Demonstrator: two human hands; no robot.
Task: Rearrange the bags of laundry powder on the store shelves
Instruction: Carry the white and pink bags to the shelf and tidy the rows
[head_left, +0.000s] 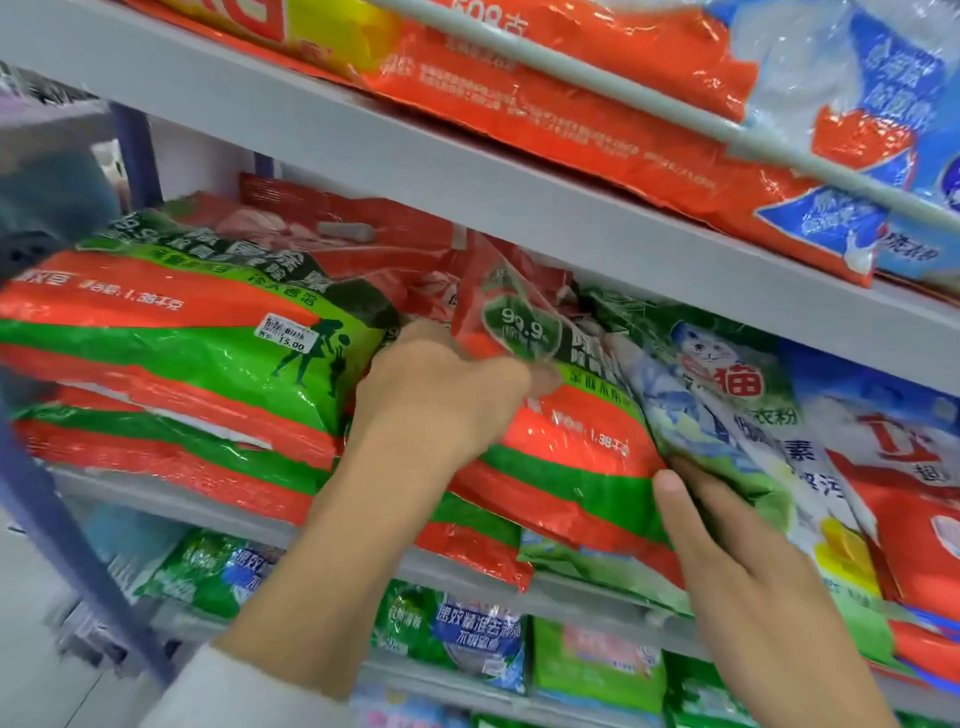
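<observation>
A grey metal store shelf unit (519, 197) fills the view, its boards running up to the right. On the top board lie flat orange plastic bags of laundry powder (571, 114), with a blue and white bag (893, 104) beside them. On the middle board (156, 499), at the left, sits a stack of at least 2 orange and green plastic bags (182, 338), lying flat. Just right of the stack, 1 more orange and green bag (566, 447) stands tilted on the same board, its bottom edge hanging over the front lip. A pale green and white bag with a cat logo (727, 395) leans against its right side, and a red and white bag (909, 509) follows further right. Green and blue bags (467, 634) line the board below.

The 2 hands are apart, 1 on each side of the tilted bag. The left hand (441, 400), in a white sleeve (234, 691), grips the crumpled top of the tilted bag. The right hand (727, 551) is loose, thumb straight, fingers reaching along the lower edge of the cat-logo bag; their tips are hidden.

A small white price sticker (285, 335) reading 15.00 sits on the stack's top bag.
</observation>
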